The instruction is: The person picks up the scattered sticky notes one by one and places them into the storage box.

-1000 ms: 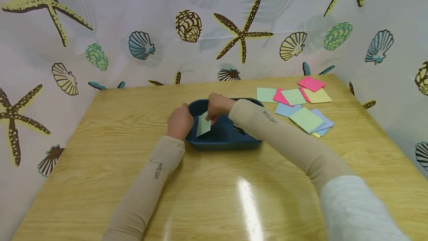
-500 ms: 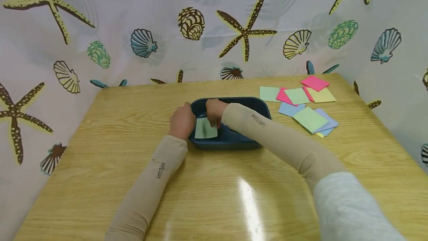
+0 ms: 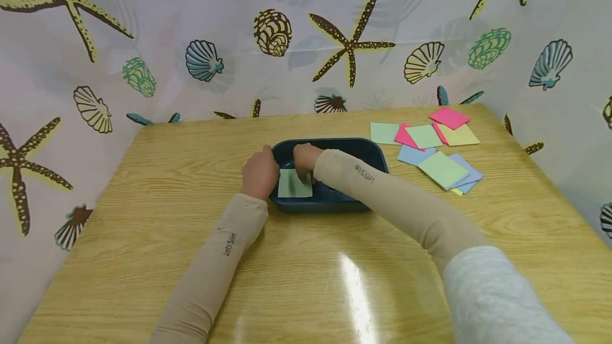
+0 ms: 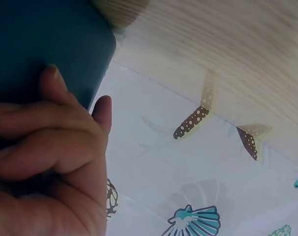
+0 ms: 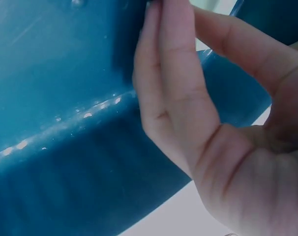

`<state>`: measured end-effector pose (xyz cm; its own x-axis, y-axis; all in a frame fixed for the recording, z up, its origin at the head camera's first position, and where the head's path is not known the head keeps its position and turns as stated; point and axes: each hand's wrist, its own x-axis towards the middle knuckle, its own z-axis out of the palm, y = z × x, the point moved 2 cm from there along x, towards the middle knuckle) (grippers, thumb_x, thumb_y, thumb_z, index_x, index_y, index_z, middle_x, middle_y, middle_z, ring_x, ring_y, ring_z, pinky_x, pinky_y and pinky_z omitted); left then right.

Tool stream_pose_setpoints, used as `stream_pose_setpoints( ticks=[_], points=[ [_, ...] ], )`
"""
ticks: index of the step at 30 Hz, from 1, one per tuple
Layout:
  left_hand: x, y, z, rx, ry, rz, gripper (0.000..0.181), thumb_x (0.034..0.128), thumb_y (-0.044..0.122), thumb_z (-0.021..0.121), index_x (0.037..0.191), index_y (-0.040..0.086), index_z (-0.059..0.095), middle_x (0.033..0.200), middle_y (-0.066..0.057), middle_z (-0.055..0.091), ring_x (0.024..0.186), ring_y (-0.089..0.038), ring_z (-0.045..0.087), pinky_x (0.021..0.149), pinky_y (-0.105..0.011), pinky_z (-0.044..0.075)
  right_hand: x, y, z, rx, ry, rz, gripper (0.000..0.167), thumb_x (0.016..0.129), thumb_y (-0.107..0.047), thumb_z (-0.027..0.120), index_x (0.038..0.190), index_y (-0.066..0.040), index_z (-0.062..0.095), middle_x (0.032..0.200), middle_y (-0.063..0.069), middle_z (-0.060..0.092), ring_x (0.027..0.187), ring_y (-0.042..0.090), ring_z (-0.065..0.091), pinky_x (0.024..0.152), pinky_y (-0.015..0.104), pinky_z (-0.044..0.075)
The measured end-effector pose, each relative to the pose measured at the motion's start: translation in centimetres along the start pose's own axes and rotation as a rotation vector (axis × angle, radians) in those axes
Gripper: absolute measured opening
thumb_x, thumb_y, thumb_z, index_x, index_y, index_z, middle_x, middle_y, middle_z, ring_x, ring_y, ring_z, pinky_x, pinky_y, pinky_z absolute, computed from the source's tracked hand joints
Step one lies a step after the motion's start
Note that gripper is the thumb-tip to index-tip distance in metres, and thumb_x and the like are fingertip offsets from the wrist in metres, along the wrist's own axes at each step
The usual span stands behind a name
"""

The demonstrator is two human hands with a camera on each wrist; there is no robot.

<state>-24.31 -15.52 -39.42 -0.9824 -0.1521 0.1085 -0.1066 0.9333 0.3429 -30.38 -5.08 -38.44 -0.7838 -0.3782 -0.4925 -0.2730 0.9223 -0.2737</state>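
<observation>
A dark blue bin (image 3: 322, 207) lies on the wooden table, long side towards me. At its left end my left hand (image 3: 260, 173) grips the rim; in the left wrist view the curled fingers of the left hand (image 4: 55, 157) are against the bin wall (image 4: 50, 34). Inside the bin, at the left, a pale green note (image 3: 292, 185) lies flat. My right hand (image 3: 306, 161) reaches down to the note's right part, fingertips touching it. In the right wrist view the right hand (image 5: 208, 113) has fairly straight fingers, and their tips are cut off at the top.
Right of the bin, a loose group of square notes lies on the table: green (image 3: 442, 170), pink (image 3: 449, 118), yellow (image 3: 460, 135) and blue (image 3: 415, 155), some overlapping. A patterned sheet (image 3: 215, 25) with shells and starfish hangs behind and beside the table (image 3: 296, 280).
The green note, earlier tilted in my right hand, has come down flat in the bin. My right hand has lowered with it and moved slightly left. My left hand stays at the rim.
</observation>
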Motion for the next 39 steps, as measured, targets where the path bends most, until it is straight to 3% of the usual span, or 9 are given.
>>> stream_pose_setpoints(
  ticks=[13,21,25,28,33,37,39],
  points=[
    [0.0,0.0,0.3,-0.002,0.019,0.010,0.021,0.0941,0.008,0.052,0.110,-0.004,0.058,0.094,-0.023,0.067,0.080,-0.037,0.067,0.069,-0.051,0.054,-0.3,0.3,-0.1,0.007,-0.009,0.008,0.037,0.081,-0.002,0.074,0.116,0.002,0.061,0.115,0.017,0.062,0.076,0.025,0.071,0.057,0.027,0.054],
    [-0.3,0.3,0.1,-0.007,0.022,0.022,0.022,0.0940,0.007,0.051,0.111,-0.005,0.057,0.091,-0.024,0.067,0.077,-0.037,0.066,0.067,-0.050,0.054,-0.5,0.6,0.1,-0.045,0.039,-0.041,0.032,0.079,-0.002,0.075,0.109,0.000,0.063,0.105,0.014,0.064,0.062,0.020,0.063,0.057,0.029,0.053],
    [-0.3,0.0,0.1,-0.013,0.020,0.013,0.024,0.0942,0.007,0.050,0.114,-0.005,0.057,0.092,-0.024,0.066,0.078,-0.037,0.066,0.069,-0.050,0.054,-1.2,0.1,0.2,-0.099,0.071,-0.117,0.020,0.083,0.000,0.069,0.102,0.000,0.063,0.090,0.008,0.060,0.059,0.016,0.053,0.053,0.026,0.047],
    [-0.1,0.0,0.1,-0.009,0.008,-0.003,0.025,0.0949,0.008,0.050,0.115,-0.005,0.056,0.095,-0.024,0.066,0.080,-0.037,0.066,0.070,-0.050,0.054,-2.3,-0.1,-0.3,-0.106,0.096,-0.195,0.010,0.089,-0.001,0.062,0.099,0.001,0.061,0.079,0.006,0.056,0.054,0.013,0.050,0.053,0.024,0.044],
    [0.0,0.1,0.3,0.004,-0.009,-0.017,0.024,0.0952,0.010,0.050,0.114,-0.004,0.056,0.096,-0.024,0.066,0.083,-0.037,0.066,0.071,-0.050,0.054,-6.0,1.1,-3.2,0.058,0.164,-0.325,0.015,0.093,-0.007,0.061,0.104,0.002,0.059,0.087,0.014,0.065,0.062,0.019,0.066,0.066,0.029,0.053],
    [0.0,0.1,0.3,0.001,-0.017,-0.021,0.023,0.0955,0.009,0.050,0.113,-0.005,0.056,0.097,-0.024,0.066,0.083,-0.036,0.067,0.071,-0.050,0.054,-9.1,4.2,-5.8,0.195,0.237,-0.445,0.011,0.093,-0.006,0.060,0.100,0.001,0.064,0.092,0.017,0.066,0.072,0.024,0.066,0.068,0.033,0.055],
    [-0.1,0.1,0.3,-0.004,-0.018,-0.024,0.024,0.0957,0.009,0.050,0.114,-0.005,0.056,0.098,-0.024,0.066,0.084,-0.037,0.067,0.071,-0.050,0.054,-10.4,6.4,-6.8,0.240,0.280,-0.467,0.010,0.094,-0.006,0.060,0.098,0.001,0.065,0.091,0.016,0.066,0.074,0.026,0.066,0.069,0.035,0.054]
  ],
)
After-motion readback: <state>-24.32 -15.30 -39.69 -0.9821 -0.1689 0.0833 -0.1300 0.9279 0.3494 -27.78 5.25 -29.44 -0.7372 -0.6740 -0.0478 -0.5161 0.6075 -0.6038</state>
